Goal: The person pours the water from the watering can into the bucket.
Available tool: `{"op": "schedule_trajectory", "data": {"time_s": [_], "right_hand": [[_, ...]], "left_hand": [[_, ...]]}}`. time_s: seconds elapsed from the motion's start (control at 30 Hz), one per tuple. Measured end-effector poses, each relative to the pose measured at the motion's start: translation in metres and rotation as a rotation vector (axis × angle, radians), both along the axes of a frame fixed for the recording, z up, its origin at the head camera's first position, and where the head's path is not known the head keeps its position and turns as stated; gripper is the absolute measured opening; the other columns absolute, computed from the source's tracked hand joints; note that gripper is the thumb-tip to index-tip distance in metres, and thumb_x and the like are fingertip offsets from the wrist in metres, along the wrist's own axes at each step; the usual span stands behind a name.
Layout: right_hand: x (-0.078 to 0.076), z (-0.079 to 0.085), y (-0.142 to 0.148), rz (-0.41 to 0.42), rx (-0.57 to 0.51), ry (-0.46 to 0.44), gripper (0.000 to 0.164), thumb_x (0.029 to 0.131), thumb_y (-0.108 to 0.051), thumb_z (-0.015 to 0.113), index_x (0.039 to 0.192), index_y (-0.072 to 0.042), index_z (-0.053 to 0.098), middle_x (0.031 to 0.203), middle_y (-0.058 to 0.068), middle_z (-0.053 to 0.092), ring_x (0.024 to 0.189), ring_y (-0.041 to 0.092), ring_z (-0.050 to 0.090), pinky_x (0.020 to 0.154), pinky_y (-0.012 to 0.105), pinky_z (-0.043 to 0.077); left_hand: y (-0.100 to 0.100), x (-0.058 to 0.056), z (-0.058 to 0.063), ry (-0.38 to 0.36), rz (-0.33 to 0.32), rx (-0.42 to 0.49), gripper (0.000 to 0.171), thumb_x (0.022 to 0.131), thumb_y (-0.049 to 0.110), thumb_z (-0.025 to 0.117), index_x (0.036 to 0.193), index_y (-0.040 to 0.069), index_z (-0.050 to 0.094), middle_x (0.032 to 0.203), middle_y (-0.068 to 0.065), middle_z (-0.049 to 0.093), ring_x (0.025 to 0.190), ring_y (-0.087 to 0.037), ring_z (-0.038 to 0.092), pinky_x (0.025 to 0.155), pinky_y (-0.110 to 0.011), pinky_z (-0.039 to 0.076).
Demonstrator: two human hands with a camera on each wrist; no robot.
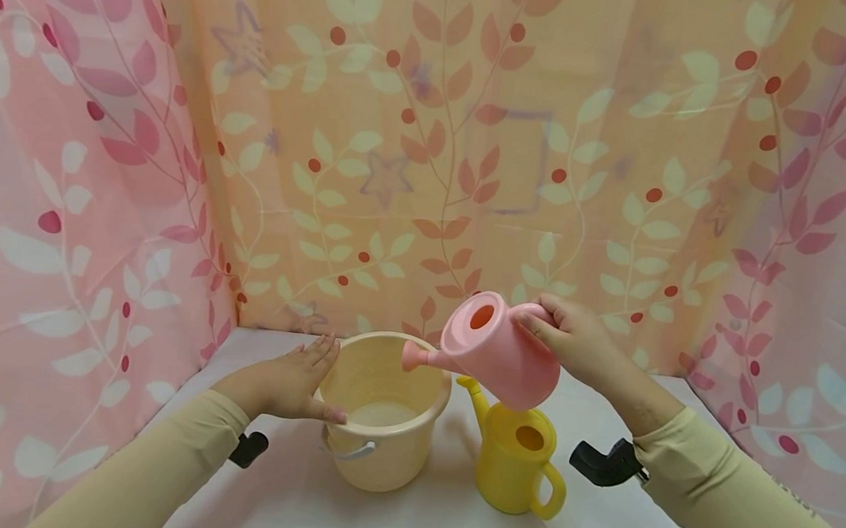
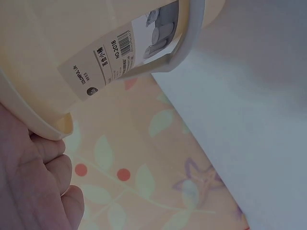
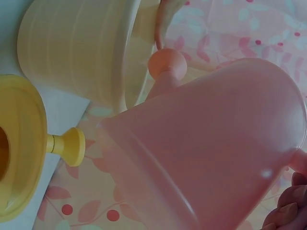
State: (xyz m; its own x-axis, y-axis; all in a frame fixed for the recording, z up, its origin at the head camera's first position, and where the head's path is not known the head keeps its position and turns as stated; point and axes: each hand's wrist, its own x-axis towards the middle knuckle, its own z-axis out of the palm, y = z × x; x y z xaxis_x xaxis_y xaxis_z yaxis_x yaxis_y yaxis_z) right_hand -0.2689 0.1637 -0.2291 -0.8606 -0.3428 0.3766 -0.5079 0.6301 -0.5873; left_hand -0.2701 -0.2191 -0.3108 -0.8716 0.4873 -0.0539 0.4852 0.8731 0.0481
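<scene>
A cream bucket stands upright on the table, its white handle hanging down at the front. Against the bucket's left rim rests my left hand, fingers fairly straight and thumb near the front rim. My right hand grips the handle of a pink watering can, held in the air and tilted left. Its spout end reaches over the bucket's right rim; no water is visible at it. Below the pink can, a yellow watering can sits upright right of the bucket. In the left wrist view a label shows on the bucket.
White cloth covers the table. Patterned curtains hang around it: an orange one behind, pink ones at the left and right. Black wrist mounts stick out below both sleeves.
</scene>
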Motion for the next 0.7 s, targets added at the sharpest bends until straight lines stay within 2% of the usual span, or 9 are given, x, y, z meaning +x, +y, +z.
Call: {"op": "schedule_trajectory", "data": {"time_s": [0.4, 0.7], "right_hand": [[0.0015, 0.0052, -0.0028, -0.006, 0.016, -0.004, 0.037, 0.087, -0.044, 0.056, 0.080, -0.008, 0.049, 0.063, 0.004, 0.043, 0.067, 0.020, 0.046, 0.053, 0.028, 0.040], [0.0022, 0.0063, -0.0051, 0.007, 0.023, -0.006, 0.037, 0.087, -0.044, 0.057, 0.081, -0.008, 0.049, 0.064, 0.004, 0.046, 0.067, 0.020, 0.048, 0.054, 0.029, 0.042]], "left_hand": [[0.0002, -0.0004, -0.0003, 0.006, -0.015, 0.015, 0.117, 0.071, 0.078, 0.046, 0.141, -0.011, 0.017, 0.148, -0.026, 0.014, 0.137, -0.038, 0.013, 0.107, -0.054, 0.018], [-0.0001, 0.0004, -0.0008, 0.006, -0.018, 0.015, 0.116, 0.071, 0.078, 0.046, 0.141, -0.011, 0.017, 0.148, -0.027, 0.014, 0.137, -0.038, 0.012, 0.107, -0.054, 0.017]]}}
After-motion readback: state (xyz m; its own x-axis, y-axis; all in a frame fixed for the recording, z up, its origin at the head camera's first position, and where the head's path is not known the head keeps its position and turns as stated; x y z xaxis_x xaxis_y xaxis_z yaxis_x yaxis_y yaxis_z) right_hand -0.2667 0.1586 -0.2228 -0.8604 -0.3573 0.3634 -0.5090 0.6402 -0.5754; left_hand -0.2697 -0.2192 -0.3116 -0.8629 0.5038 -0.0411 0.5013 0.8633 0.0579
